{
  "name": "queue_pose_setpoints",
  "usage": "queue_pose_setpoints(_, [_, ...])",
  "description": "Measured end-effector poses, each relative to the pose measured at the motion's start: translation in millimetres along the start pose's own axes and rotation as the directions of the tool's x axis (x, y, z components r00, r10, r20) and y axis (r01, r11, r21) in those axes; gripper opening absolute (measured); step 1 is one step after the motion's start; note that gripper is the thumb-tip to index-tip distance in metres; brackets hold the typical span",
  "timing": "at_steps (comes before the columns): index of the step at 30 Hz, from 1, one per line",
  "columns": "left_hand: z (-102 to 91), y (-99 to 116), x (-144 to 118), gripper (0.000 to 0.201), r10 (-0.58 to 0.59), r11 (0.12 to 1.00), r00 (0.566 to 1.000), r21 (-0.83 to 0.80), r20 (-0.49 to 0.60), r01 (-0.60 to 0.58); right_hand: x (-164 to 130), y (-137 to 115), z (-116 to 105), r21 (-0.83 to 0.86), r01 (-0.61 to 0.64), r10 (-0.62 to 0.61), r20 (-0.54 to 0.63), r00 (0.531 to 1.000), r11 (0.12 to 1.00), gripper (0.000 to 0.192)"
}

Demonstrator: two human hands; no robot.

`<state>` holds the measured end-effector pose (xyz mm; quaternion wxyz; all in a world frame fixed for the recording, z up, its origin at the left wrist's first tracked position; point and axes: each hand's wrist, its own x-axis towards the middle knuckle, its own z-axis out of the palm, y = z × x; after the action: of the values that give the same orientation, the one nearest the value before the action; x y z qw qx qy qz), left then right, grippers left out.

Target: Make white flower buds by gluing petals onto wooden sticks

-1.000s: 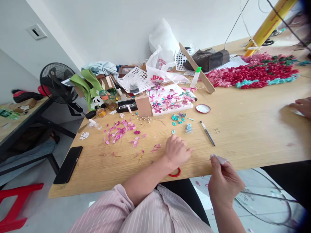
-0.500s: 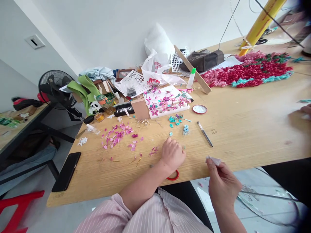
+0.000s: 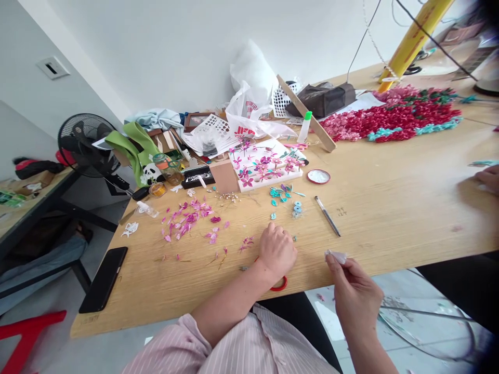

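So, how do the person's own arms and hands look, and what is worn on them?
Both hands are bare: no gloves, and no rings or watch that I can make out. The left hand comes out of a pink shirt sleeve with thin white stripes, pushed up near the elbow, so the forearm is uncovered. The right hand and its forearm show no sleeve in view.

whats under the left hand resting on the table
A red ring-shaped piece pokes out from under the left hand at the near edge of the light wooden table. Only its lower arc shows; the hand and wrist cover the rest, and anything beneath the palm is hidden.
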<state>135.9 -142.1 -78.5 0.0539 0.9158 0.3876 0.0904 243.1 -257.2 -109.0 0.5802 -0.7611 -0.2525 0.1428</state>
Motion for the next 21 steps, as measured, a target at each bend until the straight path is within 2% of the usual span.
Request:
queue_pose_setpoints(5, [0.9, -4, -3, 0.013, -0.042, 0.998, 0.999, -0.044, -0.008, 0.041, 1, 3, 1, -0.032, 0.078, -0.076, 0.048, 0.996, 0.996, 0.041])
queue_pose_setpoints(11, [0.5, -9, -8, 0.012, -0.119, 0.981, 0.993, -0.158, -0.024, 0.114, 9, -2, 8, -0.118, 0.228, -0.196, 0.229, 0.953, 0.967, 0.044])
queue_pose_setpoints(14, [-3.9, -10, -9, 0.012, -0.161, 0.959, 0.987, -0.237, 0.012, 0.159, 15, -7, 18, -0.127, 0.295, -0.252, 0.277, 0.927, 0.947, 0.047])
queue_pose_setpoints(21, [-13.2, -15, -12, 0.011, -0.267, 0.873, 0.955, -0.388, 0.128, 0.296, 30, -7, 44, -0.185, 0.427, -0.365, 0.294, 0.884, 0.885, 0.054])
